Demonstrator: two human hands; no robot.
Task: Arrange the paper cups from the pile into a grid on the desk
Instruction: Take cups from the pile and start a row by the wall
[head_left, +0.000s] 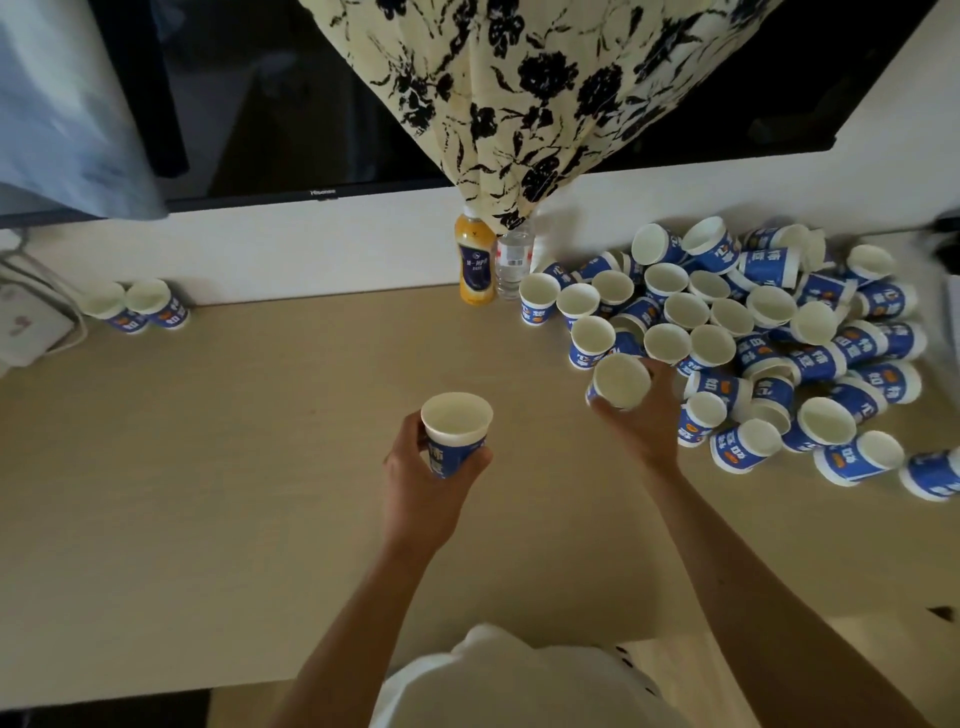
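Observation:
A pile of blue-and-white paper cups (769, 332) covers the right part of the beige desk (234, 441), some upright and some on their sides. My left hand (421, 483) holds one upright cup (456, 428) above the middle of the desk. At the pile's near-left edge my right hand (641, 415) grips another cup (621, 382). Two cups (137, 306) stand side by side at the far left of the desk, against the wall.
An orange juice bottle (475, 262) and a clear water bottle (513, 267) stand at the back centre. A dark TV screen (291, 93) hangs above, with floral cloth (519, 93) draped over it. A white power strip with cables (26, 317) lies at far left.

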